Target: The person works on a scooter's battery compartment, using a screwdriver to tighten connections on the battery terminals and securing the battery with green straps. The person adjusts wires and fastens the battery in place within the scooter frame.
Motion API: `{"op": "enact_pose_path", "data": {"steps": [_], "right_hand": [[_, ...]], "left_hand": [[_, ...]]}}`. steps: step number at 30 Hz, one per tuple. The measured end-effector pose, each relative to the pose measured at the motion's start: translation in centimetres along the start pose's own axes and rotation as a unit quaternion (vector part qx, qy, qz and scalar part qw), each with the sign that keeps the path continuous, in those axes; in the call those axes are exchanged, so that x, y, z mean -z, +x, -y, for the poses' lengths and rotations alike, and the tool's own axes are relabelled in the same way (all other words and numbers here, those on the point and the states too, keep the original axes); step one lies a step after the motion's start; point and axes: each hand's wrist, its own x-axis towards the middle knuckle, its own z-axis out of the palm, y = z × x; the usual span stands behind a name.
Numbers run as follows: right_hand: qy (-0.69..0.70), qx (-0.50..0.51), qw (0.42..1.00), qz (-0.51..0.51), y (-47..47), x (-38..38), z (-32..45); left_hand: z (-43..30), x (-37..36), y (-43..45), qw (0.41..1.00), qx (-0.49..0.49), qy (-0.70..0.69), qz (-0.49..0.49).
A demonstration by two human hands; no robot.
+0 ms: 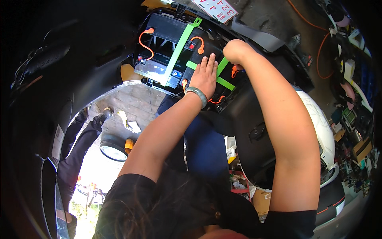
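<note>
In front of me sits a bank of dark batteries (165,25) in the open compartment of a vehicle. Orange-capped cables (146,44) join their terminals. A flat bright green hold-down bar (178,55), with a hole at its upper end, lies slantwise across the left batteries. My left hand (206,74) rests palm down, fingers stretched out, over a second green bar (226,84) whose parts cross beneath it. My right hand (236,51) is curled into a fist at the upper end of a green piece (222,65). Its fingers are mostly hidden, so whatever they grip cannot be seen.
Black vehicle trim (74,53) curves along the left. A licence plate (216,10) lies beyond the compartment. White bodywork (316,119) stands at right, near cluttered parts (355,167). Another person's legs (76,149) and a round drum-like container (113,148) are lower left.
</note>
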Motion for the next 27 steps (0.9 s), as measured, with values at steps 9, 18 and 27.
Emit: {"op": "enact_pose_path", "data": {"steps": [9, 18, 27], "right_hand": [[0.146, -0.059, 0.985, 0.076, 3.7, -0.4, -1.0], [0.156, -0.062, 0.985, 0.03, 2.5, -0.5, -2.0], [0.343, -0.009, 0.937, 0.069, -3.0, -1.2, -3.3]], "left_hand": [[0.5, 0.5, -0.4, 0.999, -0.025, 0.023, 0.008], [0.8, 1.2, 0.1, 0.999, -0.016, -0.002, 0.037], [0.8, 1.4, -0.1, 0.998, -0.024, 0.009, 0.054]]}}
